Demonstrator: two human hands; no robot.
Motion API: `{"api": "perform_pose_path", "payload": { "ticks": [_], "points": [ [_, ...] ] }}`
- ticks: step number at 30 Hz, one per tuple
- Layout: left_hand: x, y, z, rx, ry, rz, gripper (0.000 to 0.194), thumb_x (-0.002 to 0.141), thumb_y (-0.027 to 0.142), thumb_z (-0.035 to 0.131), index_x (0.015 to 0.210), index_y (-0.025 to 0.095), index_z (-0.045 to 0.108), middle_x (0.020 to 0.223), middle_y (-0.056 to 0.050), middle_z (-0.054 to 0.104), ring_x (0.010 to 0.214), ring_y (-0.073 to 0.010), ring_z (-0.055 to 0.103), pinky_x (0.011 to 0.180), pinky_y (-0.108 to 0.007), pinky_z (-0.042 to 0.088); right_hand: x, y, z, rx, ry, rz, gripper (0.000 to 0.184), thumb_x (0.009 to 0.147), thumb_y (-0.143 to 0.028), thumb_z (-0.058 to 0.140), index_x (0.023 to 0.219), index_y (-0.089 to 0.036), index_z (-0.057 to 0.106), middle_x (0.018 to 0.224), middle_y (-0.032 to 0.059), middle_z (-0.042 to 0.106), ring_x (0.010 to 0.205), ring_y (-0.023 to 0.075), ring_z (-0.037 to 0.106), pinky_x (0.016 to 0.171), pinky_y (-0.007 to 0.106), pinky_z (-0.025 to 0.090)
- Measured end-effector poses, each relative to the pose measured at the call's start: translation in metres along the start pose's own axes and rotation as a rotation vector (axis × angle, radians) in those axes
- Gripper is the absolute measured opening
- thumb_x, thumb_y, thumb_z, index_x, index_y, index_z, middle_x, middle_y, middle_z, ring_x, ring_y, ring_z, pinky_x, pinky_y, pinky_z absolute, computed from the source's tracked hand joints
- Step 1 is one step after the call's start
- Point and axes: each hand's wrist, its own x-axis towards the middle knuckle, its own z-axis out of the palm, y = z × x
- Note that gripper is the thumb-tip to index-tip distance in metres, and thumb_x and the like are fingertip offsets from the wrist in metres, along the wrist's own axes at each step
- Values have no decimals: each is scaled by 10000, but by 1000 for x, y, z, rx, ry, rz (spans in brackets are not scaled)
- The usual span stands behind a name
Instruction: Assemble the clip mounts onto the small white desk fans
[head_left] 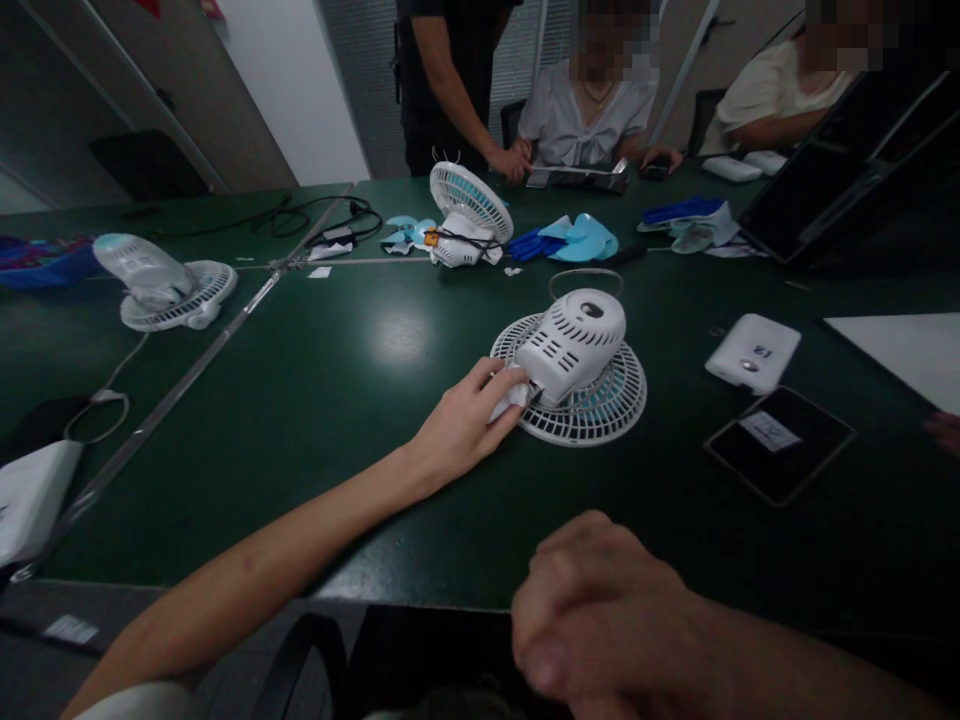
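A white clip-on fan [571,345] lies face down on the green table, its round grille against the top and its motor housing up. My left hand [469,420] is closed around the white part at the near-left end of its housing. Light blue blades show through the grille. Close to my body, in front of the table edge, my right hand [607,610] is curled with its fingers folded in. Whatever may be inside that hand is hidden.
Another fan [469,215] stands at the back, beside blue gloves and light blue blades [589,238]. A third fan [169,285] lies left. To the right are a white power bank [754,352] and a black tablet [778,445]. People are across the table [300,330].
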Motion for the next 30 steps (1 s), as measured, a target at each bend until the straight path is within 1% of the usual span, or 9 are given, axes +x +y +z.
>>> {"api": "perform_pose_path", "payload": {
  "ticks": [2, 3, 7, 12, 16, 19, 22, 26, 30],
  "points": [
    [4, -10, -5, -40, 53, -44, 240, 1012, 186, 545, 1251, 207, 551, 1262, -109, 588, 1119, -222, 628, 995, -386, 551, 12, 15, 5, 20, 66, 0, 541, 834, -113, 472, 1356, -255, 491, 911, -33, 739, 710, 117, 703, 670, 265, 535],
    [5, -18, -9, -39, 81, -60, 226, 1008, 172, 544, 1231, 206, 557, 1244, -103, 603, 1118, -221, 627, 1002, -391, 542, 16, 24, 5, 2, 74, -60, 527, 821, -100, 471, 1333, -216, 509, 943, -9, 741, 731, 117, 702, 644, 266, 511],
    [9, -58, -32, 38, 164, -151, 257, 975, 149, 570, 1228, 195, 571, 1197, -94, 658, 1032, -220, 641, 955, -405, 546, 17, 69, -13, -216, -64, -21, 520, 881, -63, 479, 1383, -198, 505, 997, 11, 718, 731, 111, 661, 611, 261, 446],
    [-1, -123, -75, 219, 326, -381, 267, 910, 157, 650, 1171, 196, 611, 1112, -86, 693, 940, -238, 644, 848, -392, 531, 0, 119, -39, -434, -231, 148, 510, 950, -112, 468, 1451, -205, 484, 985, 17, 677, 674, 106, 578, 594, 263, 390],
    [-26, -178, -115, 326, 512, -572, 301, 894, 165, 689, 1185, 168, 613, 1088, -52, 694, 889, -193, 621, 811, -314, 486, -8, 135, -44, -389, -206, 298, 543, 929, -107, 488, 1460, -222, 482, 951, -5, 663, 666, 93, 559, 615, 247, 402],
    [-49, -207, -140, 389, 648, -666, 349, 869, 141, 718, 1204, 138, 617, 1071, -27, 672, 893, -170, 586, 822, -290, 450, -10, 137, -44, -325, -158, 362, 565, 919, -109, 509, 1469, -234, 476, 956, -14, 662, 639, 80, 537, 611, 235, 411],
    [-69, -221, -156, 447, 772, -722, 356, 868, 136, 719, 1207, 110, 615, 1051, -27, 633, 922, -181, 551, 871, -312, 428, -11, 137, -42, -296, -128, 391, 565, 917, -116, 518, 1468, -239, 484, 941, -20, 664, 601, 69, 520, 587, 229, 404],
    [-83, -227, -163, 507, 907, -772, 338, 881, 114, 684, 1207, 78, 605, 1080, -46, 566, 1014, -218, 508, 989, -383, 391, -12, 135, -42, -254, -112, 430, 551, 918, -123, 518, 1456, -243, 498, 936, -25, 665, 562, 55, 499, 561, 222, 392],
    [-87, -230, -163, 559, 952, -747, 339, 892, 120, 673, 1226, 81, 630, 1197, -79, 498, 1176, -275, 452, 1100, -444, 315, -12, 134, -42, -231, -111, 454, 560, 907, -114, 524, 1450, -251, 506, 940, -28, 666, 570, 55, 503, 563, 221, 393]
  ]
}}
